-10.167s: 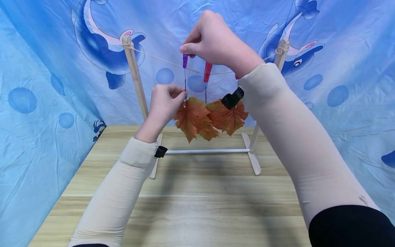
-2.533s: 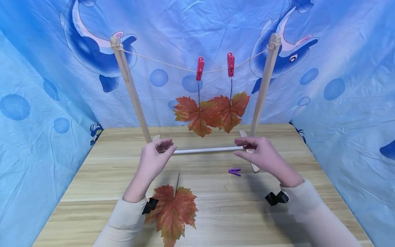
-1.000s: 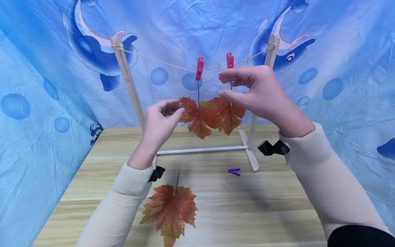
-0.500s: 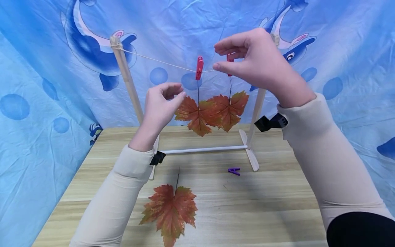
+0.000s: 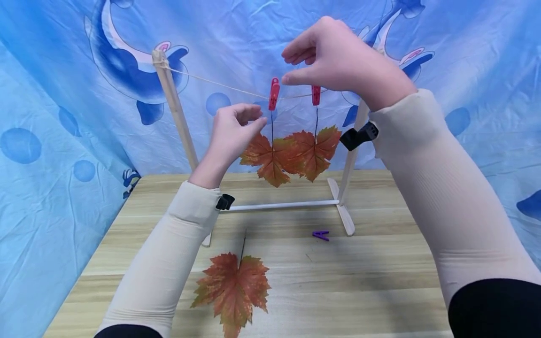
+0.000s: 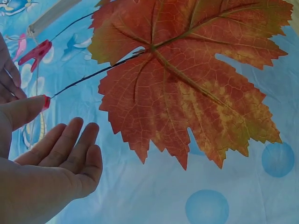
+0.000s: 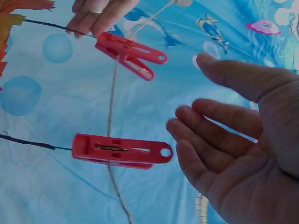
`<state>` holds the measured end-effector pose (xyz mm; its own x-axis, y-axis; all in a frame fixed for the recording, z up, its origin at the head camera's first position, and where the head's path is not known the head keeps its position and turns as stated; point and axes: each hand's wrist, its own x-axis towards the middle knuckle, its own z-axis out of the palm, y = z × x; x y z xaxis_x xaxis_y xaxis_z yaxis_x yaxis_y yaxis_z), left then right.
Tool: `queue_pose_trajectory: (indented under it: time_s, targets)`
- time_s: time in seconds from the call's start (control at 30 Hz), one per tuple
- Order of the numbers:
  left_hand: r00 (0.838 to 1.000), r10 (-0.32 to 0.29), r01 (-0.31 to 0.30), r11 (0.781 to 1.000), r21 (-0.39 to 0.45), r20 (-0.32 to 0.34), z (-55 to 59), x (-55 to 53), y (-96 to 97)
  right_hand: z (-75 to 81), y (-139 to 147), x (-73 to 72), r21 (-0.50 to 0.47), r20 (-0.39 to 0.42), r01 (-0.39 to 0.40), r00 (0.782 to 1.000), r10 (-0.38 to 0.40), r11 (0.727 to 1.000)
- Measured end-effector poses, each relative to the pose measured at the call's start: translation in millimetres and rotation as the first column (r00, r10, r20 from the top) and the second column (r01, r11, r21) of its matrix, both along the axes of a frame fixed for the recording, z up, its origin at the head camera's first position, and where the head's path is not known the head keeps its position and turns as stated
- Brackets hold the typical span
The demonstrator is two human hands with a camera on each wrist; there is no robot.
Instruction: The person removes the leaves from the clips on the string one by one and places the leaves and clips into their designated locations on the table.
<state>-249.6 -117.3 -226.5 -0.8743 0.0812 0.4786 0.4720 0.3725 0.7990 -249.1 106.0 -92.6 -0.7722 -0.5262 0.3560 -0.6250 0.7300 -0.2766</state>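
Two red-orange maple leaves hang by their dark stems from red clothespins on a string. The left clothespin (image 5: 274, 94) grips the stem of the left leaf (image 5: 274, 162); the right clothespin (image 5: 315, 95) holds the right leaf (image 5: 319, 152). My left hand (image 5: 236, 136) is beside the left leaf's stem, fingers and thumb apart, holding nothing. Above the string, my right hand (image 5: 334, 61) has its thumb near the top of the left clothespin and a wide gap between thumb and fingers. In the right wrist view, both clothespins (image 7: 122, 148) bite the string.
A third maple leaf (image 5: 236, 286) lies on the wooden table (image 5: 338, 291) near the front. A purple clothespin (image 5: 321, 234) lies right of centre. The string runs between wooden posts (image 5: 175, 110), joined low down by a white bar (image 5: 279, 205). Blue dolphin-print cloth surrounds the table.
The purple clothespin and third leaf, earlier handled up at the string, now lie on the table. Both hands have since risen from the white bar to the left clothespin, the right moving leftward.
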Motion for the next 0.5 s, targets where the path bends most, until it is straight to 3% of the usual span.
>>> queue_pose_trajectory:
  time_s: [0.2,0.33,0.5]
  targets:
    - [0.999,-0.027,0.027,1.000,-0.006,0.031,-2.8,-9.9,2.4,0.7,-9.5,-19.6,0.076,0.071,-0.048,0.997,0.043,0.996]
    - [0.999,-0.040,0.041,0.999,-0.032,0.036,-3.5,-14.0,7.9,1.5,-14.9,-23.9,0.111,0.098,-0.054,0.994,0.043,0.992]
    - [0.999,-0.034,0.034,0.997,-0.065,-0.004,-5.1,-17.4,14.9,-1.5,-18.3,-25.5,0.124,0.112,-0.073,0.992,0.059,0.990]
